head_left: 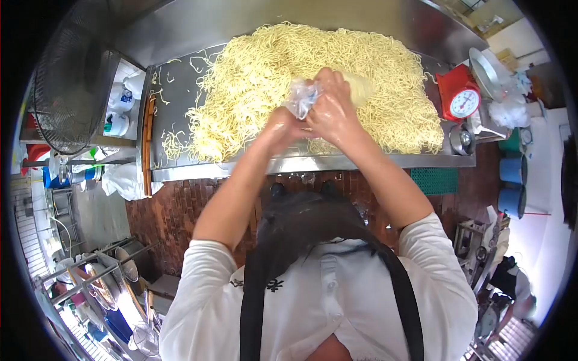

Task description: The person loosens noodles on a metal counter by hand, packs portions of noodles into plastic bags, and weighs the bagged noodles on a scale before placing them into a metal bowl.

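Note:
A wide heap of pale yellow noodles [247, 78] covers much of the steel worktop [180, 120]. Over its middle, my right hand [333, 108] is closed on a clear plastic bag [303, 97], with its crumpled top standing up between my hands. A smooth, pale, filled-looking part of the bag shows beyond the right fingers, against the noodles. My left hand [283, 129] is closed at the lower left of the bag's gathered top, slightly blurred, and close against the right hand. Its fingertips are partly hidden.
Right of the noodles stands a red dial scale [460, 96] with a metal pan [485, 73]. A metal bowl [462, 140] sits at the worktop's right corner. A large wire strainer [67, 96] hangs at left, near a wooden stick [148, 141] along the edge.

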Demonstrator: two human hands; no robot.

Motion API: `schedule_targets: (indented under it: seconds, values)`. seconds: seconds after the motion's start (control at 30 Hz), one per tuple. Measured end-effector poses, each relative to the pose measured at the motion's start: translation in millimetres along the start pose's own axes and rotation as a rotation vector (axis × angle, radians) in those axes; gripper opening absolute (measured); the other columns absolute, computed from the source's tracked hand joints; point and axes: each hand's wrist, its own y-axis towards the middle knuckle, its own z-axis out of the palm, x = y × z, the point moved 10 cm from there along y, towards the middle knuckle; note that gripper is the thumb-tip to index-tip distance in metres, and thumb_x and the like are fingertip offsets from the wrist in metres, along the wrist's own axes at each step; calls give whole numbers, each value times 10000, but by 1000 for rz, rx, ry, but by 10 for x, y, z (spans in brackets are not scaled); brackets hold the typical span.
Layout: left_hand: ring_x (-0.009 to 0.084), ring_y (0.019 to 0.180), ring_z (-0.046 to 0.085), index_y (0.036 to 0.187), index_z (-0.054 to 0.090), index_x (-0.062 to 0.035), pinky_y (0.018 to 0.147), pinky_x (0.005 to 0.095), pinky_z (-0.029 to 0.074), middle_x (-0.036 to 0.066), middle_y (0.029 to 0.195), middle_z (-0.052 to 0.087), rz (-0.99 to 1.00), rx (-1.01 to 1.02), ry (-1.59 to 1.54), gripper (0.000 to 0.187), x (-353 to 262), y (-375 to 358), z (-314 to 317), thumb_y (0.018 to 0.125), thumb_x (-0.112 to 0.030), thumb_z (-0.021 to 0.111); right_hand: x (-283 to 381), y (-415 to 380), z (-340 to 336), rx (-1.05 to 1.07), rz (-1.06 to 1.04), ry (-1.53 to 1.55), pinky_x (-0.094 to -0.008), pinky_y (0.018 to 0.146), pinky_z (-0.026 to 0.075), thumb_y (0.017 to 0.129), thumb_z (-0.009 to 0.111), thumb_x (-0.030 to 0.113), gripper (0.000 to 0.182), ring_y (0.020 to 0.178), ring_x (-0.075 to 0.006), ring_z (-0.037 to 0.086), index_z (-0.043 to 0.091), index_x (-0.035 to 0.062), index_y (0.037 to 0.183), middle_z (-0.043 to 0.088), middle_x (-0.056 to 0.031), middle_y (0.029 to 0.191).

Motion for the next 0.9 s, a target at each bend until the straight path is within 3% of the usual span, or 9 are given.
schedule_targets:
  seconds: [0.13, 0.17, 0.23, 0.3, 0.33, 0.47, 0.53, 0.67, 0.9]
  values:
    - [312, 1071, 600, 1238, 500, -2, 993, 462, 469, 191, 1147, 610, -166, 33, -643, 440, 341, 111, 379, 1035, -383, 414, -36, -487, 15, 64, -56, 252, -352, 547, 409, 889, 613, 132, 120, 572, -255, 489, 625, 68, 989, 524, -68, 692]
    - [290, 1003, 610, 1111, 558, -17, 933, 435, 481, 146, 1080, 638, -201, -124, -575, 334, 463, 29, 201, 1022, -327, 468, -399, -709, 167, 179, 304, 699, -320, 528, 383, 912, 595, 131, 103, 557, -213, 457, 622, 69, 990, 509, -40, 686]
    - [281, 1005, 601, 1026, 582, -14, 930, 404, 470, 149, 1012, 641, 22, 43, 165, 280, 446, -44, 28, 1017, -278, 487, -611, -1421, 631, 402, 1074, 1576, -256, 490, 333, 958, 558, 130, 87, 526, -129, 392, 614, 72, 991, 478, 15, 674]
    - [301, 966, 582, 893, 620, 0, 868, 389, 454, 163, 904, 651, 170, 61, 972, 224, 284, -284, 80, 988, -173, 513, -666, -1480, 797, 421, 1134, 1516, -218, 494, 329, 983, 534, 120, 126, 539, -69, 372, 643, 58, 986, 465, 49, 673]
    - [314, 950, 571, 884, 622, -1, 857, 397, 449, 171, 903, 649, 259, 47, 1115, 211, 220, -304, 81, 975, -165, 525, -711, -1500, 906, 429, 1168, 1486, -199, 496, 327, 996, 521, 115, 151, 545, -40, 361, 658, 51, 984, 459, 65, 673]
    - [375, 890, 517, 881, 650, -12, 830, 439, 437, 179, 894, 647, 546, 10, 1512, 113, 110, -132, -54, 899, -97, 577, -937, -1060, 1187, 388, 609, 579, -284, 529, 468, 925, 600, 113, 125, 649, -154, 607, 666, 13, 961, 615, -75, 738]
    - [373, 893, 522, 902, 659, -18, 830, 442, 440, 180, 877, 639, 545, 47, 1606, 92, 235, 14, -183, 880, -74, 589, -1104, -1051, 1545, 366, 646, 488, -313, 561, 503, 885, 633, 86, 167, 693, -199, 650, 646, -1, 1026, 649, -135, 768]
    - [390, 952, 530, 969, 660, -21, 865, 447, 438, 192, 929, 630, 408, 13, 1584, 155, 739, 297, -762, 842, 13, 578, -1064, -1294, 1891, 127, 903, 823, -333, 587, 530, 837, 656, 8, 343, 665, -236, 660, 586, -19, 1172, 678, -185, 802]
    - [405, 1048, 525, 1108, 636, -17, 910, 477, 430, 215, 1031, 602, 392, -186, 1326, 291, 743, 243, -1042, 837, 33, 544, -729, -1316, 1831, 41, 397, 713, -341, 733, 548, 873, 595, -35, 486, 805, -250, 670, 443, -8, 1334, 676, -168, 990]
